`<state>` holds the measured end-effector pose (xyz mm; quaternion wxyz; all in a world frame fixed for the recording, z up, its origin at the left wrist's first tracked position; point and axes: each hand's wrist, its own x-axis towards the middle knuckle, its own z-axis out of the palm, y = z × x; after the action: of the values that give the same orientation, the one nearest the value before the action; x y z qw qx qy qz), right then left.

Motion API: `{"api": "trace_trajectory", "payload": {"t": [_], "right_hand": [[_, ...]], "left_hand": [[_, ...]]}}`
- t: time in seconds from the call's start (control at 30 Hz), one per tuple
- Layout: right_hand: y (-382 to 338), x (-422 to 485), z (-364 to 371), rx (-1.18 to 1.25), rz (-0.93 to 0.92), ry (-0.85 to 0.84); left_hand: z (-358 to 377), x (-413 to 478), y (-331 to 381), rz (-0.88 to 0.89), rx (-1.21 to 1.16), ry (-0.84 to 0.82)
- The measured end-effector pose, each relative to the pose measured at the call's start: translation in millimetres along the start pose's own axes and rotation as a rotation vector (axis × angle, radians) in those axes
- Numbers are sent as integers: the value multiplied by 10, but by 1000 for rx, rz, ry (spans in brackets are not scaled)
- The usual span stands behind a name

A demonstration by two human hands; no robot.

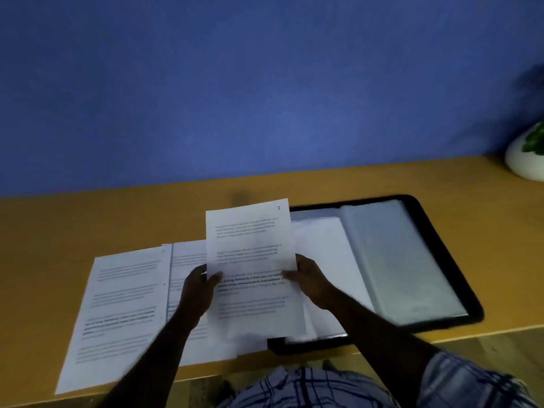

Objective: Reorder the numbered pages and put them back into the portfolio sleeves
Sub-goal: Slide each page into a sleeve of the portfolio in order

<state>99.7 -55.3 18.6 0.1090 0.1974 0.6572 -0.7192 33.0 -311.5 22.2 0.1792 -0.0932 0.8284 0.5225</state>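
Observation:
I hold a printed page (250, 248) upright above the table, a handwritten 7 in its top right corner. My left hand (198, 290) pinches its left edge and my right hand (312, 282) pinches its right edge, thumbs on the front. Behind it to the right lies the open black portfolio (441, 260) with clear sleeves (403, 260) and white sheets on its left half. More printed pages (123, 307) lie flat on the table to the left, overlapping, one overhanging the front edge.
The wooden table (88, 225) stands against a blue wall (235, 83). A white pot with a green plant (527, 154) sits at the far right back corner. My plaid shirt (309, 387) shows at the bottom.

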Motion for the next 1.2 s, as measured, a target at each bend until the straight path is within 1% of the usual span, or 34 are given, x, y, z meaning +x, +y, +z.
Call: {"api": "trace_trajectory", "payload": {"t": [0.07, 0.13, 0.33, 0.57, 0.7, 0.77, 0.9, 1.1, 1.17, 1.2], "right_hand": [[5, -26, -276, 27, -5, 11], [3, -57, -540, 41, -1, 19], [-29, -131, -1202, 10, 43, 62], [-119, -83, -1740, 51, 97, 260], [-206, -60, -1950, 16, 76, 310], [-242, -65, -2032, -50, 40, 332], [-330, -47, -2255, -186, -52, 359], [-460, 35, -2736, -176, -76, 395], [-519, 96, -2940, -151, -88, 407], [-555, 129, -3046, -141, -100, 424]], "left_hand": [[234, -48, 90, -7, -48, -17], [473, -102, 173, 16, -49, -25], [1096, -226, 363, 16, -104, -65], [1586, -206, 533, 49, -140, -110], [1838, -87, 632, 53, -184, -158], [1960, -38, 678, 58, -194, -204], [2171, 51, 817, 77, -192, -282], [2411, 172, 1055, 98, -150, -391], [2508, 231, 1102, 118, -76, -372], [2551, 245, 1111, 145, -10, -328]]}}
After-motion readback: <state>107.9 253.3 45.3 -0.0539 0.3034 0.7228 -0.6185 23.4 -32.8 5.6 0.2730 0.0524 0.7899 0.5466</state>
